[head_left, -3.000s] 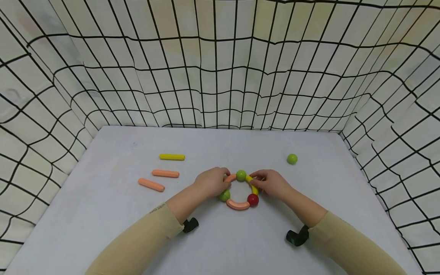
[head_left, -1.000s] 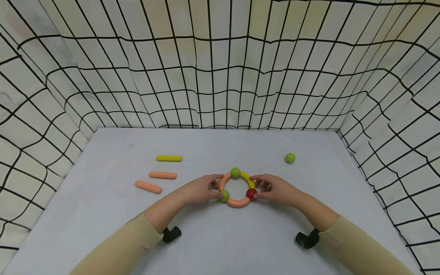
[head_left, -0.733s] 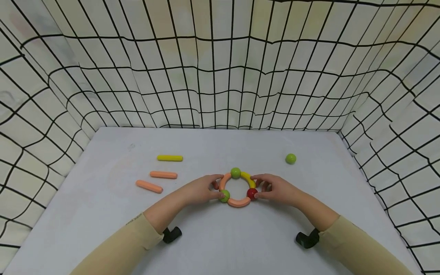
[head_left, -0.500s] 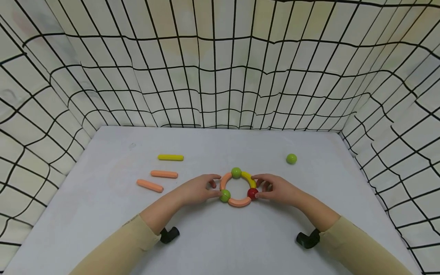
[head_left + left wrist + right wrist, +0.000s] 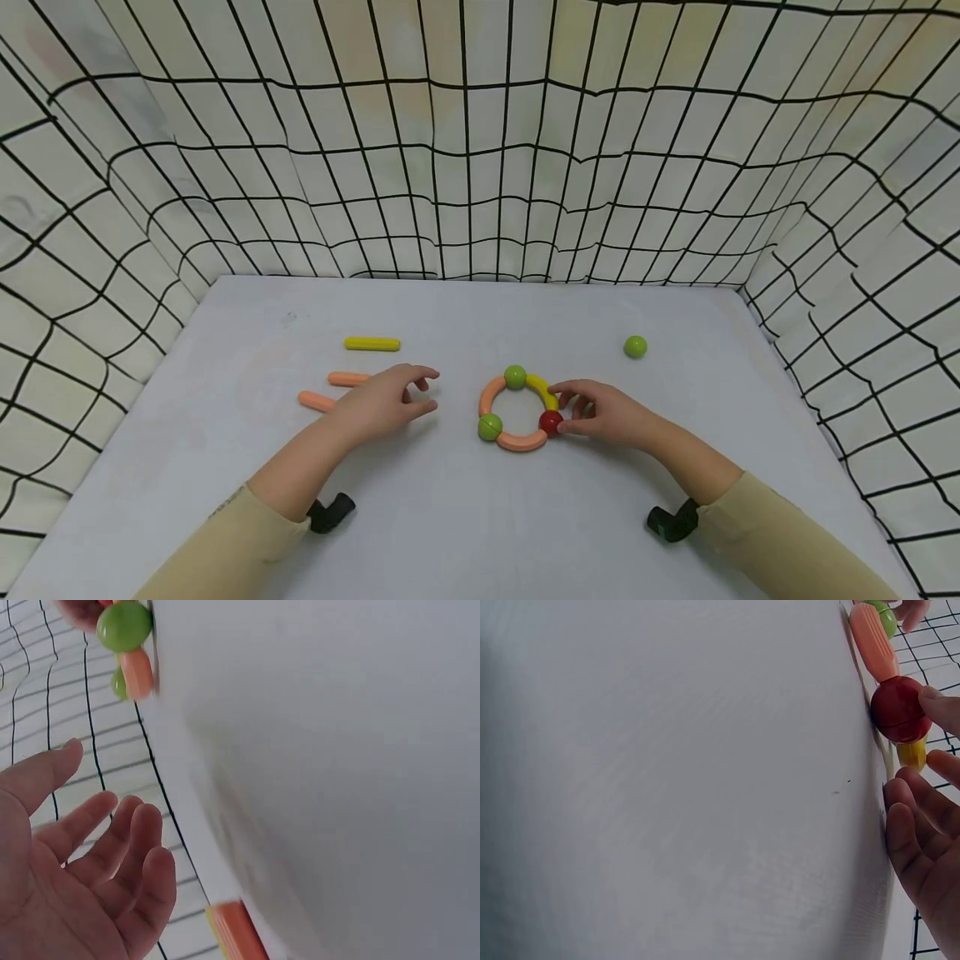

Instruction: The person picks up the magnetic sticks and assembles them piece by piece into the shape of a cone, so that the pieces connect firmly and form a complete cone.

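Note:
A closed ring lies on the table in the head view, of balls and curved bars set end to end. It has a green ball (image 5: 515,377) at the top, another green ball (image 5: 491,427) at lower left and a red ball (image 5: 551,422) at lower right. A yellow curved bar (image 5: 543,390) and two orange curved bars, one at the bottom (image 5: 522,442), join them. My right hand (image 5: 611,414) rests its thumb on the red ball and its index fingertip by the yellow bar. Well left of the ring, my left hand (image 5: 375,407) holds nothing, fingers loosely bent.
A straight yellow bar (image 5: 372,343) lies behind my left hand. Two straight orange bars (image 5: 347,379) are partly hidden under that hand. One loose green ball (image 5: 635,347) sits at back right. White walls with black netting (image 5: 487,179) enclose the white table (image 5: 517,533).
My left hand has let go of the lower-left green ball and moved left over the orange bars. My right hand shifted earlier from the yellow curved bar to the red ball, and stays there.

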Action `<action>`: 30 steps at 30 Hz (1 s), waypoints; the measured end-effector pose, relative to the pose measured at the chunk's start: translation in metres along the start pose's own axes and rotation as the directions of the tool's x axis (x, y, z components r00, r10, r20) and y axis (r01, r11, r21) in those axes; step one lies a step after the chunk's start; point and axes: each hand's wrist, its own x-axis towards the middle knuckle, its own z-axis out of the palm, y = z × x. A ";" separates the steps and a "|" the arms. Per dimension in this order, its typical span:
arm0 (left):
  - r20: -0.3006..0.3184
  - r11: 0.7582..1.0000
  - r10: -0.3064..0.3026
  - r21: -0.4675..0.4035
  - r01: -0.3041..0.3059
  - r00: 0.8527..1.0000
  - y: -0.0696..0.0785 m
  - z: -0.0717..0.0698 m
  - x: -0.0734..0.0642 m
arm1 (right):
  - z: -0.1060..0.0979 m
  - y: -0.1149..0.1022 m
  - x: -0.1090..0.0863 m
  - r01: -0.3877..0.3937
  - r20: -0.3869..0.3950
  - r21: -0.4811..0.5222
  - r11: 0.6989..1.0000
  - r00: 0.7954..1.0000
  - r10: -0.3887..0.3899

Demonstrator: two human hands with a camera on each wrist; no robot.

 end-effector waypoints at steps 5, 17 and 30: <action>-0.038 0.999 -0.012 0.033 0.013 0.999 -0.018 -0.018 -0.019 | -0.001 -0.001 0.000 0.002 0.001 0.002 1.000 1.000 -0.002; -0.095 1.000 -0.013 0.009 0.014 0.995 -0.060 -0.044 -0.050 | -0.001 -0.001 -0.001 -0.002 -0.006 -0.002 1.000 1.000 0.002; -0.109 0.990 0.046 0.136 -0.031 0.993 -0.084 -0.044 -0.053 | 0.000 0.002 0.000 -0.002 -0.006 0.013 1.000 1.000 0.002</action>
